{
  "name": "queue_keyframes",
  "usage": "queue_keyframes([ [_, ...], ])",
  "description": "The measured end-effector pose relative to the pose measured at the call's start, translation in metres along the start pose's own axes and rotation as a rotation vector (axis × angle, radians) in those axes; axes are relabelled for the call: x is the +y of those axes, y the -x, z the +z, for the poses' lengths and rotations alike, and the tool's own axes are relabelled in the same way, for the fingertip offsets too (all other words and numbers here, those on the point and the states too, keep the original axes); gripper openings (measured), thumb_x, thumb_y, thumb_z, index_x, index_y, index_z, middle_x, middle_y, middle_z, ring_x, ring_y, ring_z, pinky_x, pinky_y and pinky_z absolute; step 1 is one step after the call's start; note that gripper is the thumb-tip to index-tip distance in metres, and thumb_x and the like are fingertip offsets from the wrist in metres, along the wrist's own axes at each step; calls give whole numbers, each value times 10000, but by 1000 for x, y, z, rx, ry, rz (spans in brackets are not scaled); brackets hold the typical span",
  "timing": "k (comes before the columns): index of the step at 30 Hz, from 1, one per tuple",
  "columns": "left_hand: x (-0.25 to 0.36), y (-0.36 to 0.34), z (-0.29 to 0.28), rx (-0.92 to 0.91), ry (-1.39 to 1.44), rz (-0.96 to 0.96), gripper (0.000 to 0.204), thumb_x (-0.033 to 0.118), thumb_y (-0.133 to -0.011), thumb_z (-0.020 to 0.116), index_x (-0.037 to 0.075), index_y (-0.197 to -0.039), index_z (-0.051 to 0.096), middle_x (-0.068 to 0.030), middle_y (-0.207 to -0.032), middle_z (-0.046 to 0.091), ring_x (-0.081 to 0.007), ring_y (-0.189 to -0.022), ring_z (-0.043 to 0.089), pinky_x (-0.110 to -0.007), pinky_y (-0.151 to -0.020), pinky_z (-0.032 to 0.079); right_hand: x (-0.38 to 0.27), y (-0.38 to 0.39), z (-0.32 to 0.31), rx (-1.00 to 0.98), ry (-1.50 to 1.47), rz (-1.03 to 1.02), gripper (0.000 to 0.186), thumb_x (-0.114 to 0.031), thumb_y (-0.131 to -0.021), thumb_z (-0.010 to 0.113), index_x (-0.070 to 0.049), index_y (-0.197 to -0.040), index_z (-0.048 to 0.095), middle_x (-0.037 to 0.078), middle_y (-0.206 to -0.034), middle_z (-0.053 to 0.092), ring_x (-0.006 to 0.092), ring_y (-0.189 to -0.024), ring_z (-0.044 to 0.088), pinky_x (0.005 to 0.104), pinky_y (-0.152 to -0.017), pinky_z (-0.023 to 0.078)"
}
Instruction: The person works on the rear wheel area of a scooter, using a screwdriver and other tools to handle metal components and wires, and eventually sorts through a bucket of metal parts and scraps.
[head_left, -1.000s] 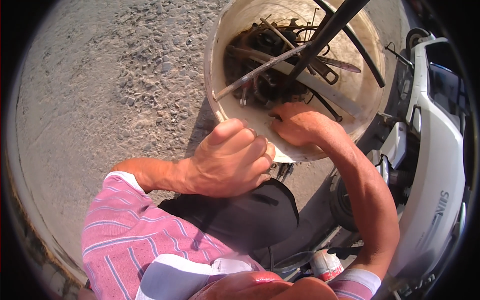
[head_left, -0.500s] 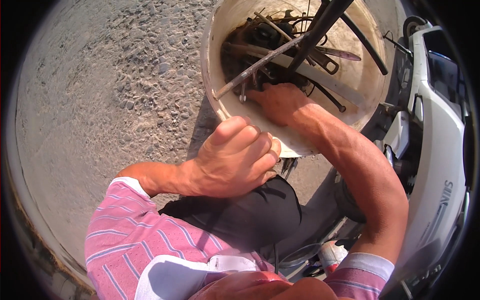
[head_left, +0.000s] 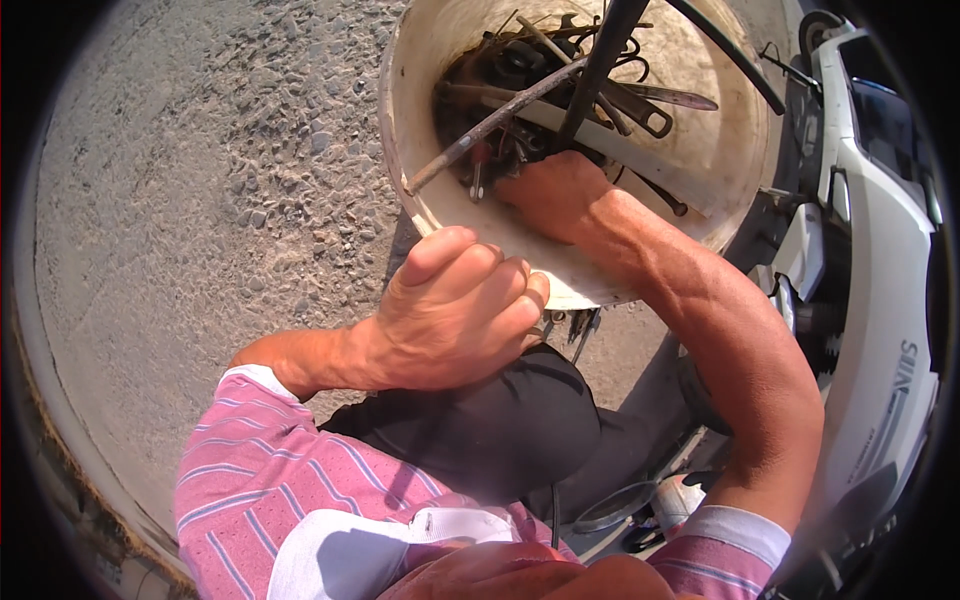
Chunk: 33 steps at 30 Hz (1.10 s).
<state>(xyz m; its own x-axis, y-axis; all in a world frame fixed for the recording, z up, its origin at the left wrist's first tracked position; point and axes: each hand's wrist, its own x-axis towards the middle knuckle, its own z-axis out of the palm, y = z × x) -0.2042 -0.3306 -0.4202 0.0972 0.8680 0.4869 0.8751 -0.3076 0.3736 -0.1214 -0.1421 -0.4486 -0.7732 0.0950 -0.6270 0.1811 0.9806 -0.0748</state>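
My left hand (head_left: 455, 315) is closed over the near rim of a large off-white plastic bucket (head_left: 393, 120), tipped so that I see into it. Inside the bucket my right hand (head_left: 555, 195) reaches into a dark heap of greasy tools (head_left: 515, 65). Its fingertips are hidden there, so whether they hold anything does not show. Small metal pieces (head_left: 477, 180) lie just left of these fingers. Above the hand, a thin rusty rod (head_left: 490, 130) leans on the rim and a thick dark bar (head_left: 600, 75) sticks up. A pale flat bar (head_left: 655, 187) and a slotted metal tool (head_left: 640, 108) lie to the right.
A white motorbike (head_left: 885, 250) stands close along the right side. Rough gravelly ground (head_left: 280, 150) stretches to the left. A few metal tools (head_left: 585, 325) lie below the bucket, and a white and red container (head_left: 675, 500) is at lower right.
The bucket and its tools have shifted slightly left and up in view. My right hand's forefinger, which stretched leftward before, is now tucked into the dark heap. My left hand keeps its grip.
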Motion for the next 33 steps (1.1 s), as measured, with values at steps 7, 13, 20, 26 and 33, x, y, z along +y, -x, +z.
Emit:
queue_keyframes([
  [7,-9,2,-7,-27,13,35,436,342,-678,779,124,-1049,709,-9,-1026,664,-170,-892,595,-421,-996,368,12,-1,-6,-175,-16,-63,244,-164,-859,584,-78,-1032,733,172,-985,751,336,-961,730,428,-820,584],
  [13,-9,18,-20,-63,-19,7,425,329,-706,782,122,-1070,709,-25,-1049,687,-182,-919,620,-439,-1003,355,-5,21,-44,-214,-209,22,261,-156,-836,604,-42,-1039,723,190,-1001,739,365,-961,719,446,-815,577],
  [20,-2,32,-23,-85,22,-32,531,287,-642,812,114,-1126,680,-21,-1065,671,-184,-893,581,-422,-971,352,8,100,-67,695,-279,209,96,-90,-818,650,-8,-772,639,186,-750,626,390,-767,676,485,-698,555],
  [26,5,39,-28,-121,29,-32,521,279,-640,803,104,-1117,686,-26,-1070,676,-188,-899,572,-415,-964,349,39,90,-71,292,-298,539,334,-247,-953,588,55,-1077,658,258,-979,684,427,-969,669,505,-853,540],
  [33,15,46,-23,-133,41,-59,533,284,-658,800,102,-1143,676,-38,-1101,677,-197,-946,592,-413,-966,345,51,54,-57,76,-438,458,391,-278,-962,549,95,-1002,660,313,-964,693,458,-957,680,503,-868,532],
])
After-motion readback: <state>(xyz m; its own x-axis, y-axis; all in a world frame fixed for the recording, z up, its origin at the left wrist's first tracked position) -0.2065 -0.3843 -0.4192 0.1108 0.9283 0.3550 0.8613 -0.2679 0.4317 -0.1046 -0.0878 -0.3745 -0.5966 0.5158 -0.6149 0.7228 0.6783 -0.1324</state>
